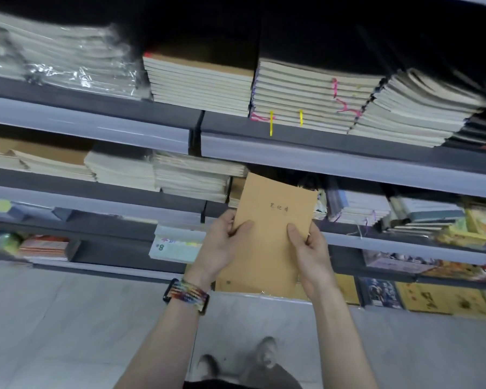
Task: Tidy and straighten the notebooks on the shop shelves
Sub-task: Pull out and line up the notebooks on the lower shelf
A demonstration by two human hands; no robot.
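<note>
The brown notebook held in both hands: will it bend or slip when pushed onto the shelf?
Probably slightly floppy: the brown notebook looks thin. Likely light: the left hand and right hand hold it by its side edges. Its matte paper cover should hardly slip.

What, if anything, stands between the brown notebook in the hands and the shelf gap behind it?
Nothing visible. The left hand and right hand hold the brown notebook with its top edge at the dark gap, between the left stack and the right stack.
</note>
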